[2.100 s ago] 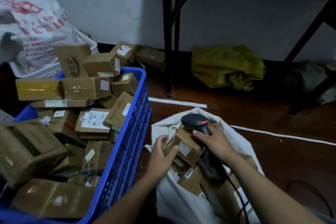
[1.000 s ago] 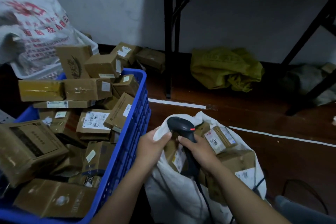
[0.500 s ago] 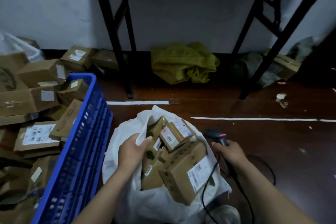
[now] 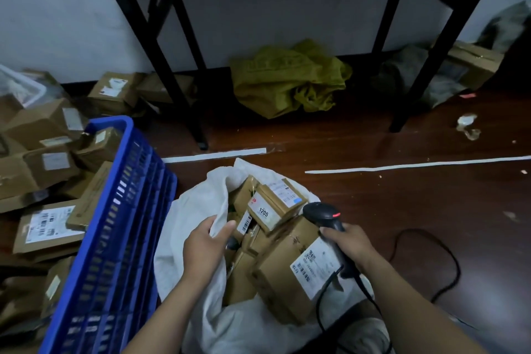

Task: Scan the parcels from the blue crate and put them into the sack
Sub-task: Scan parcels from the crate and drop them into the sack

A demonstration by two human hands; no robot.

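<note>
The white sack (image 4: 184, 227) stands open on the floor, filled with several cardboard parcels; one on top (image 4: 275, 204) bears a label reading 1205, and a bigger box (image 4: 290, 282) leans at the right. My left hand (image 4: 205, 247) grips the sack's left rim. My right hand (image 4: 349, 244) holds the black barcode scanner (image 4: 321, 214) beside the big box, its cable trailing down. The blue crate (image 4: 120, 227) stands left of the sack, heaped with brown parcels (image 4: 48, 224).
Black table legs (image 4: 178, 89) rise behind the sack. A crumpled yellow-green bag (image 4: 287, 77) lies against the wall. More boxes (image 4: 115, 89) sit on the floor behind the crate. A black cable (image 4: 442, 250) loops on the dark wooden floor at right.
The scanner and my right hand have moved from over the sack's middle to its right side. My left hand keeps its grip on the sack's rim. The view has swung right.
</note>
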